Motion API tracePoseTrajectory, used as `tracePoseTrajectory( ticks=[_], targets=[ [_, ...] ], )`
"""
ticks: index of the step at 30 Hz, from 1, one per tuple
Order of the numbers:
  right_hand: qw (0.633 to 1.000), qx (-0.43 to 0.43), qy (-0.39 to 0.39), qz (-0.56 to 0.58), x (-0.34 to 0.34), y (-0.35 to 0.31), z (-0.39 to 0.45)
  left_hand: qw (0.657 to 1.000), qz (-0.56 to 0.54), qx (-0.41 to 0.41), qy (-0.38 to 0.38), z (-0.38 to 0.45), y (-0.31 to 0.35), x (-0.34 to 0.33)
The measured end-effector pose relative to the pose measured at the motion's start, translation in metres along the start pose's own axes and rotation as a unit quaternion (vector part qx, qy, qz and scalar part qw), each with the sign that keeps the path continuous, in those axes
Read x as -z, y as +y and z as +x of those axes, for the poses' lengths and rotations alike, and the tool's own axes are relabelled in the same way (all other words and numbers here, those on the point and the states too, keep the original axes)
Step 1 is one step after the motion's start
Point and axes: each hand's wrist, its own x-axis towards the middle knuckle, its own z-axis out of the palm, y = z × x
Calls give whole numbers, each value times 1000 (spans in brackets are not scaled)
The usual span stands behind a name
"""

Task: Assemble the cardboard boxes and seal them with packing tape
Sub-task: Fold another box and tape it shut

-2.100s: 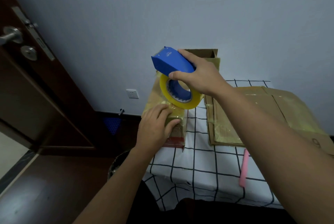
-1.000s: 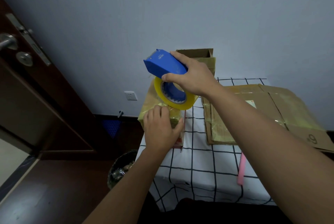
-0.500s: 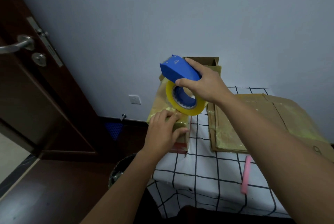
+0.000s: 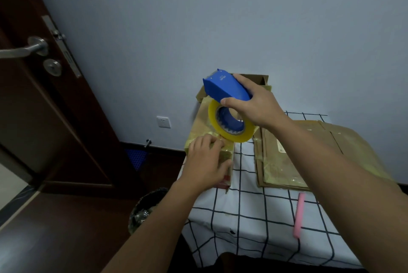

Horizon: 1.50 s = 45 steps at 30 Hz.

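Worktop [image 4: 254, 228], white cloth with black grid: landmark for all entries.
Flattened brown cardboard boxes [image 4: 287, 158]: stacked at the worktop's far right.
Upright tape-wrapped brown cardboard box [image 4: 198, 127]: far-left corner of the worktop.
Blue plastic tape dispenser with yellow roll [image 4: 229, 116]: above that corner, right hand [image 4: 256, 103] fingers clenched round it.
Left hand [image 4: 207, 162]: fingers pressing the box's tape.
Pink stick [image 4: 298, 215]: near the front edge.
Risk: tape wrinkling or tearing if tension slackens.
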Motion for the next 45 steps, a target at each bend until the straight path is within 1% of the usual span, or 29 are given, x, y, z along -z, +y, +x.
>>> tracePoseTrajectory(
  ticks=[1, 3, 7, 10, 12, 14, 17, 19, 21, 23, 25, 28, 31, 33, 35, 37, 39, 45],
  targets=[
    [1000, -2, 10, 1, 1, 0, -2, 999, 4, 16, -33, 0, 2, 3],
    [999, -4, 40, -5, 7, 2, -5, 996, 31, 59, -62, 5, 8, 7],
    [996, -15, 87, -26, 27, 13, -8, 985, 91, 134, -50, 25, 30, 4],
    [994, -25, 100, -33, 41, 26, -11, 976, 142, 148, -67, 34, 36, -1],
    [993, -27, 105, -38, 49, 33, -14, 976, 144, 141, -87, 37, 35, 0],
    [993, -25, 112, -32, 56, 39, -18, 981, 127, 120, -89, 35, 28, 9],
    [992, -19, 127, -15, 67, 44, -21, 993, 73, 47, -74, 27, 1, 35],
    [991, -16, 132, -1, 74, 45, -23, 995, 43, -9, -91, 19, -24, 51],
    [991, -15, 133, 18, 79, 45, -24, 994, 22, -29, -106, 12, -47, 59],
    [991, -17, 128, 31, 81, 45, -25, 989, 47, -18, -136, 8, -58, 59],
    [992, -15, 118, 29, 79, 46, -26, 983, 87, -1, -162, 8, -53, 53],
    [994, -20, 107, 27, 74, 49, -28, 987, 70, 46, -134, 12, -17, 42],
    [994, -27, 101, 17, 71, 53, -29, 993, 42, 70, -91, 18, 43, 23],
    [994, -27, 101, 9, 70, 55, -29, 989, 53, 111, -79, 23, 77, 6],
    [995, -27, 98, 2, 71, 57, -30, 983, 85, 143, -77, 29, 93, -10],
    [995, -28, 93, -6, 72, 60, -31, 982, 120, 133, -60, 32, 94, -23],
    [995, -30, 91, -5, 74, 64, -33, 986, 126, 104, -43, 30, 88, -27],
    [996, -22, 91, 8, 80, 67, -40, 990, 95, 45, -96, 26, 50, -5]
  ],
)
